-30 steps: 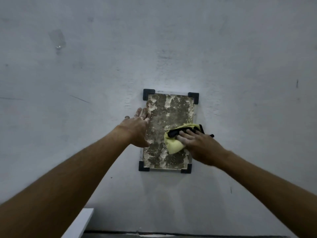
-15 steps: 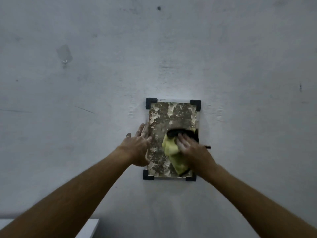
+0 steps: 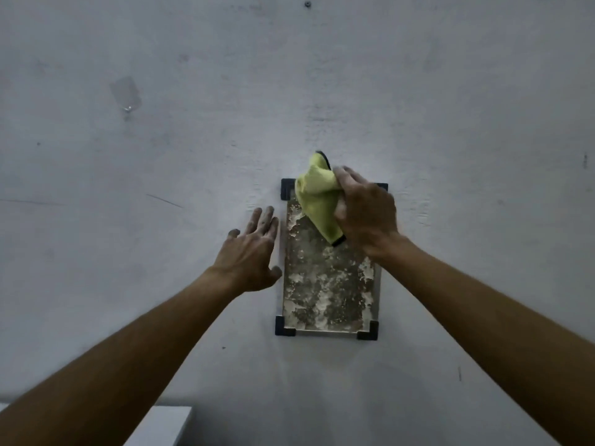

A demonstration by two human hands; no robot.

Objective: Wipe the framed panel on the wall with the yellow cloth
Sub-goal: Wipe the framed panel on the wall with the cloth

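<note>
framed panel [image 3: 328, 278] | right hand [image 3: 367, 217] grips yellow cloth [image 3: 317, 197] | left hand [image 3: 249, 252] spread, empty

R hand [image 3: 365, 217] gripping yellow cloth [image 3: 318, 197] on framed panel [image 3: 325, 284] top, L hand [image 3: 249, 255] beside

A bare, dimly lit room with nothing that settles whether it is a home, a workshop or a test space.

A plain grey-white plastered wall [image 3: 450, 91] fills nearly the whole view, scuffed and marked with small dark specks. On it hangs a framed panel [image 3: 328, 284] with black corner brackets and a blotchy, flaking brown-and-white surface. Up and to the left of the panel a piece of clear tape [image 3: 126, 94] sticks to the plaster; straight above the panel sits a small dark hole or screw [image 3: 308, 4]. Below and to the left of the panel the corner of a white ledge [image 3: 157, 426] juts in.
</note>
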